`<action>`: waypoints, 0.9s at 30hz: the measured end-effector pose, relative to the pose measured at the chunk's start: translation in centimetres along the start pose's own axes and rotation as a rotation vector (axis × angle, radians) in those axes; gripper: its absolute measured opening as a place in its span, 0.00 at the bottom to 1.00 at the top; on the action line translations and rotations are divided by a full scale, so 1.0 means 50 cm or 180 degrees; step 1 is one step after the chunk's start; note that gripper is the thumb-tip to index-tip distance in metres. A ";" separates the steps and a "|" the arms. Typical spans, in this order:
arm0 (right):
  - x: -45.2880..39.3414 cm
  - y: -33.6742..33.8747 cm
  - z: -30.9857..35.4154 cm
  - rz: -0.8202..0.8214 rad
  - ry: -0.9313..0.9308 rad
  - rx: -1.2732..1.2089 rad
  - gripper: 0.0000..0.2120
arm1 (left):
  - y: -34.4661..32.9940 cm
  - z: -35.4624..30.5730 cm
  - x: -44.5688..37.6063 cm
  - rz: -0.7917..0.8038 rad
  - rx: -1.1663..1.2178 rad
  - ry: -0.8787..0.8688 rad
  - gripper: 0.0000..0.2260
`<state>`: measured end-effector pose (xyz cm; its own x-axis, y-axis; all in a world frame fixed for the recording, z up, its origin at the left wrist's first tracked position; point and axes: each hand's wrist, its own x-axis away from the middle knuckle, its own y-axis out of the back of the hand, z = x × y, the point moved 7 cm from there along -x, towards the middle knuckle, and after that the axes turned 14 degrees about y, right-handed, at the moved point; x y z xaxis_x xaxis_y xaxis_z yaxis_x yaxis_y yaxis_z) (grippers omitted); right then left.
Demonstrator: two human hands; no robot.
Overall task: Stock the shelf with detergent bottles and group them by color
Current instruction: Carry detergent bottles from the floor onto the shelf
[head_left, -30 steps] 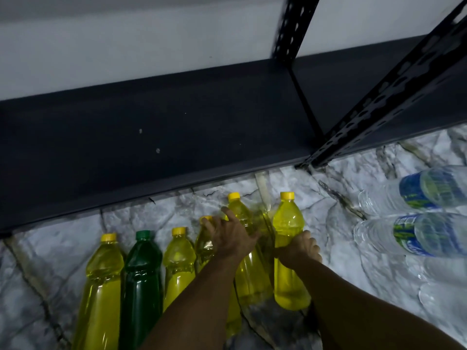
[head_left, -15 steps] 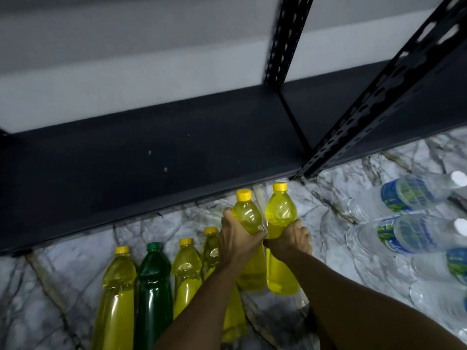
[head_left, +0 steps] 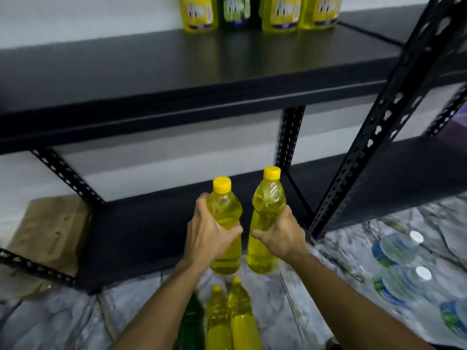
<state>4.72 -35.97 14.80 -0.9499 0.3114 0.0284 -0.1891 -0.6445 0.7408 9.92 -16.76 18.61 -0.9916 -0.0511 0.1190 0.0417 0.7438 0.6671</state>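
My left hand (head_left: 207, 236) grips a yellow detergent bottle (head_left: 225, 208) with a yellow cap, held upright in front of the black metal shelf (head_left: 177, 79). My right hand (head_left: 283, 236) grips a second yellow bottle (head_left: 267, 200) beside it, slightly higher. Both bottles hang in the air above the floor. On the upper shelf stand three yellow labelled bottles (head_left: 198, 13) and one green labelled bottle (head_left: 236, 11), cut off by the top edge. On the floor below lie two yellow bottles (head_left: 230, 317) and a dark green bottle (head_left: 190, 322).
The lower shelf board (head_left: 151, 223) is bare. A slanted black upright (head_left: 374, 137) stands at the right. Several clear water bottles (head_left: 401, 251) with blue labels lie on the marble floor at right. A flattened cardboard piece (head_left: 48, 228) leans at left.
Both hands have lifted their yellow bottles off the floor and up in front of the shelf. My view has tilted upward, revealing the upper shelf with its bottles.
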 end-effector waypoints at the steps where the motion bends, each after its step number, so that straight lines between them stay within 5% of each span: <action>1: 0.002 0.025 0.036 -0.0070 0.0127 0.0024 0.37 | 0.038 -0.028 0.006 -0.0075 0.0019 -0.0085 0.40; 10: 0.062 0.282 0.307 -0.0784 0.1118 0.0237 0.35 | 0.322 -0.242 0.092 -0.0708 0.0239 -0.0963 0.41; 27: 0.035 0.619 0.597 -0.1726 0.1754 0.0313 0.37 | 0.608 -0.594 0.084 -0.1350 0.0678 -0.1889 0.35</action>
<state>4.67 -34.52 57.81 -0.7225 0.1568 -0.6734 -0.6641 -0.4283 0.6128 10.65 -14.13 61.23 -0.8194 -0.0392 -0.5719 -0.3228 0.8560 0.4039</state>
